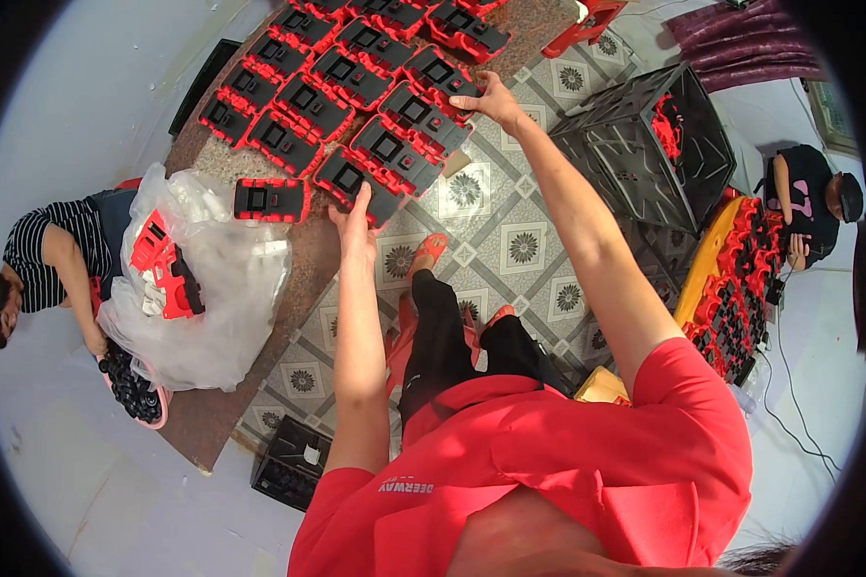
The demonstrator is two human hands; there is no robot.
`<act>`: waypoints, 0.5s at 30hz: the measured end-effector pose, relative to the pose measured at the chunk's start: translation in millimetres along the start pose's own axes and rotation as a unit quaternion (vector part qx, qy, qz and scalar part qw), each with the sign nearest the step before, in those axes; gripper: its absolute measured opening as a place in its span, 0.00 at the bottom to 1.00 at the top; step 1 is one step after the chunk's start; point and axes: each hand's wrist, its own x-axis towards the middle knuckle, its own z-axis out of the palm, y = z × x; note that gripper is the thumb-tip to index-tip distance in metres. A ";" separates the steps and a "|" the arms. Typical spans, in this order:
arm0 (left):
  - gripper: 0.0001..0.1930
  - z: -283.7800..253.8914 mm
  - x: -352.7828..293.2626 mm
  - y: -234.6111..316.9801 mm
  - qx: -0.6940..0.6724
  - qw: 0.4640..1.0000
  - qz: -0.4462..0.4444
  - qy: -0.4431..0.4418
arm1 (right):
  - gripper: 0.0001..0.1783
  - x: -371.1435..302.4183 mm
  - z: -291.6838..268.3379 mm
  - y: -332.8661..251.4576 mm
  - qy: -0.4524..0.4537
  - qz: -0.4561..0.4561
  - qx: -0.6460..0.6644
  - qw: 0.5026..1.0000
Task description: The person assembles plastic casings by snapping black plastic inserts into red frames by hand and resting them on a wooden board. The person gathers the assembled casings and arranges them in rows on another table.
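Observation:
Rows of red-and-black plastic casings (pixel 320 101) cover the far part of a brown speckled table. My left hand (pixel 354 229) grips the lower end of a casing (pixel 351 183) at the table's near edge, its thumb and finger on the rim. Further right, my right hand (pixel 496 104) holds the outer end of another casing (pixel 421 111), thumb on top and fingers at the side. Several casings lie edge to edge between my hands. A single casing (pixel 271 199) lies apart, left of my left hand. The undersides of the held casings are hidden.
A clear plastic bag (pixel 231 327) with red and white parts lies at left, beside a seated person with a tray of black parts (pixel 135 385). At right stand a black crate (pixel 635 144) and a yellow-edged table (pixel 707 264) of casings, where another person works.

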 end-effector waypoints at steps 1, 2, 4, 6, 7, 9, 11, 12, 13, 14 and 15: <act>0.52 2.5 -0.4 -2.1 -0.006 0.999 0.026 0.027 | 0.67 -2.9 2.8 4.1 0.002 0.001 0.001 1.000; 0.52 -12.3 3.8 -2.4 -0.012 0.998 0.022 0.053 | 0.64 -10.8 23.8 -2.2 0.041 -0.012 0.103 0.994; 0.51 -3.8 -3.1 1.2 -0.017 0.997 0.015 0.071 | 0.56 -28.0 38.1 4.6 0.104 -0.013 0.232 0.967; 0.54 15.7 -9.9 0.4 -0.023 0.999 0.007 0.049 | 0.53 -33.1 45.2 36.3 0.146 0.001 0.278 0.949; 0.54 19.4 -10.6 -0.8 -0.022 0.999 0.011 0.044 | 0.51 -32.9 53.2 43.3 0.172 0.017 0.326 0.930; 0.52 19.2 -13.7 -2.8 -0.025 0.998 -0.009 0.057 | 0.45 -44.3 84.4 35.5 0.186 0.031 0.465 0.865; 0.54 28.7 -15.3 -6.3 0.001 0.997 -0.031 0.065 | 0.39 -37.9 99.7 29.3 0.263 0.017 0.459 0.849; 0.55 23.9 -15.7 -8.3 -0.050 0.993 -0.060 0.094 | 0.39 -44.3 114.0 11.0 0.269 0.027 0.477 0.836; 0.56 19.1 -16.6 -10.3 -0.102 0.983 -0.089 0.121 | 0.39 -50.9 124.9 -5.8 0.277 0.038 0.494 0.823; 0.53 30.6 -17.6 -12.1 -0.164 0.977 -0.085 0.107 | 0.39 -45.5 120.9 -4.4 0.288 0.038 0.493 0.820; 0.53 37.1 -13.9 -14.9 -0.158 0.978 -0.093 0.099 | 0.40 -37.0 114.2 -0.2 0.302 0.017 0.490 0.818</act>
